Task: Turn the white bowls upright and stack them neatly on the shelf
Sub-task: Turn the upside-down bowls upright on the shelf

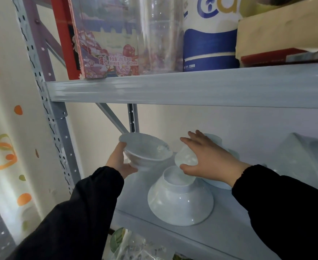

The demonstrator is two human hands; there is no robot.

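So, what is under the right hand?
The right hand grips a tilted white bowl. More white bowls show behind it, but the hand covers how they lie.

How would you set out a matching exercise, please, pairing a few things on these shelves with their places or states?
Things:
1. leftmost bowl in the left hand
2. front bowl
3. right hand
4. blue-and-white roll

Places or states:
A. stands on the upper shelf
B. upside down on the lower shelf
C. held with its opening upward
D. grips a third bowl

Pairs: 1-C, 2-B, 3-D, 4-A.
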